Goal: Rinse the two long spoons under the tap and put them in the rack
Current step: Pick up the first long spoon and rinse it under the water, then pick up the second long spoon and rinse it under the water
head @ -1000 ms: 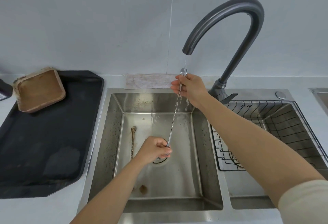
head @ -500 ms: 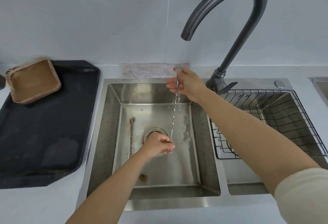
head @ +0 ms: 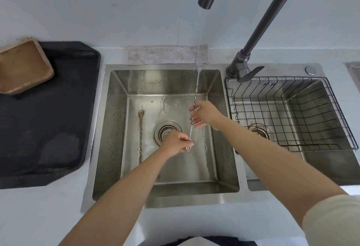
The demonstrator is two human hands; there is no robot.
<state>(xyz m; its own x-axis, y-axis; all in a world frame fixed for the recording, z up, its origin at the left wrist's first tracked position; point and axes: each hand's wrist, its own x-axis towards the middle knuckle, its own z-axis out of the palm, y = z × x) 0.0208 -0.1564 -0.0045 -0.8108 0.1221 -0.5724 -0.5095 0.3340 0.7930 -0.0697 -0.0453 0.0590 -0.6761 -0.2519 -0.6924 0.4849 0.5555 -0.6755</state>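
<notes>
Head view showed both hands, left hand (head: 176, 143) below right hand (head: 204, 114), pinching a spoon (head: 195, 93) upright so the stream rinsed it.

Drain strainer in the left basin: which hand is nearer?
Left. The left hand sits right beside the drain strainer; the right hand is farther right, up the spoon.
</notes>
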